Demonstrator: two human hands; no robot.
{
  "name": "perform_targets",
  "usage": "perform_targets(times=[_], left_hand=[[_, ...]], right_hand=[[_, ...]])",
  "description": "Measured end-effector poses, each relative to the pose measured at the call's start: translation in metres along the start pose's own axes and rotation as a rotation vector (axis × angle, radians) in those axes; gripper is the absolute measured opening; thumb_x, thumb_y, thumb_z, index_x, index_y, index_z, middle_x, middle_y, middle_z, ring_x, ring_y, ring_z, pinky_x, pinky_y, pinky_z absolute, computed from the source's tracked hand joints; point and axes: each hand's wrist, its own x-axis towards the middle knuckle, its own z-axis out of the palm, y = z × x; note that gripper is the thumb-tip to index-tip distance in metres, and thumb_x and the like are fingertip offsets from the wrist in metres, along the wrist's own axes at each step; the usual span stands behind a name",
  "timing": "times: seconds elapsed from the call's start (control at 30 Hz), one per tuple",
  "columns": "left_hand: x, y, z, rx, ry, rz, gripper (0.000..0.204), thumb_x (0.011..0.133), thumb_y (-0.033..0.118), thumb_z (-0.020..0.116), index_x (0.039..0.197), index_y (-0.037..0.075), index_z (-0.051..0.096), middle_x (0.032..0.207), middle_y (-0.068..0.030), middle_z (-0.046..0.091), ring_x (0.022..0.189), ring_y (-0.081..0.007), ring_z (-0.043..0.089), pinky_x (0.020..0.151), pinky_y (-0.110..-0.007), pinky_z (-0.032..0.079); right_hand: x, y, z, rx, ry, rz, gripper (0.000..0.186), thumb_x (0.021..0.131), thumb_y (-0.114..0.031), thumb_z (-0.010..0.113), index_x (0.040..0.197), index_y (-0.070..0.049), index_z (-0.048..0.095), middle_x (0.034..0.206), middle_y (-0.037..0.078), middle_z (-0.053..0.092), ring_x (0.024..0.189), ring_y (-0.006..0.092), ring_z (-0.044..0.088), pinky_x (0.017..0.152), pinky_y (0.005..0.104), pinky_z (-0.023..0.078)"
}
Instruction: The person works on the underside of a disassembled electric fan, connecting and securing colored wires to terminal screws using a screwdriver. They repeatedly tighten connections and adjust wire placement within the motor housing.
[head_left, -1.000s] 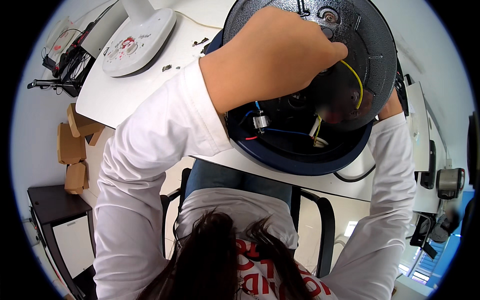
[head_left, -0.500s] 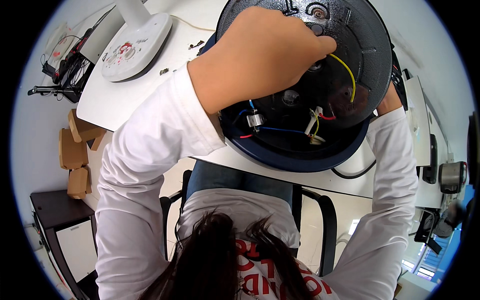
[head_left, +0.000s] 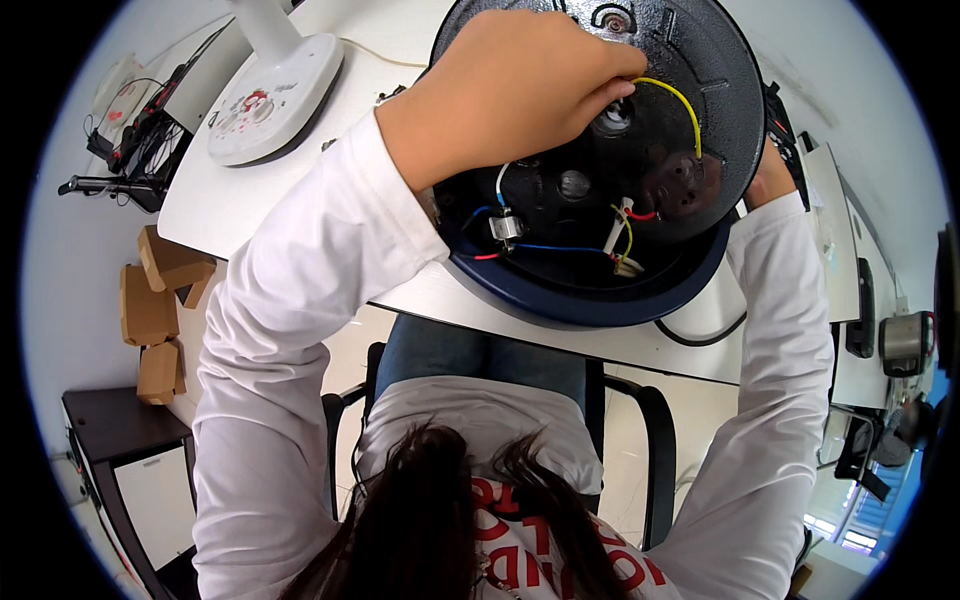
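My left hand is narrowed to a pinch at the fingertips and appears to hold one end of the yellow wire; the other end meets the black plate. My right hand is largely hidden behind the plate's right edge; its grip I cannot tell. The plate stands tilted over the blue shell, which sits on the white worktop. Within the shell, a metal part and a blue wire lie exposed. Step in hand, in my judgement: handling the yellow wire at the tilted plate. The next move, I judge, calls for a steady plate and an unstrained wire.
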Motion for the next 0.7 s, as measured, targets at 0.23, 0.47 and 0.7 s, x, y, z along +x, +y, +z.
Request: perform_targets(times=[0.23,0.47,0.7], left_hand=[[0.0,-0.001,0.0,0.018,-0.022,-0.009,0.013,0.09,0.019,0.056,0.09,0.006,0.058,0.067,-0.0175,0.062,0.065,-0.0391,0.062,0.058,-0.049,0.048],[-0.001,-0.003,0.004,0.014,0.005,0.011,0.012,0.09,0.019,0.056,0.09,0.007,0.059,0.065,-0.0175,0.062,0.063,-0.0384,0.062,0.057,-0.048,0.048],[-0.001,-0.002,0.008,0.063,0.02,-0.001,0.013,0.09,0.02,0.056,0.088,0.007,0.059,0.065,-0.0177,0.062,0.063,-0.0385,0.063,0.057,-0.048,0.049]], right_hand=[[0.001,-0.007,0.0,-0.008,-0.008,-0.004,0.045,0.103,-0.028,0.042,0.137,0.002,0.047,0.135,0.02,0.055,0.119,0.0305,0.059,0.099,0.041,0.052],[-0.001,-0.004,0.0,-0.006,-0.01,0.007,0.045,0.103,-0.028,0.042,0.137,0.002,0.047,0.134,0.02,0.055,0.118,0.0305,0.059,0.099,0.041,0.052],[-0.007,-0.005,-0.002,0.001,-0.001,0.006,0.046,0.103,-0.028,0.041,0.137,0.002,0.047,0.134,0.02,0.055,0.118,0.0306,0.059,0.099,0.041,0.052]])
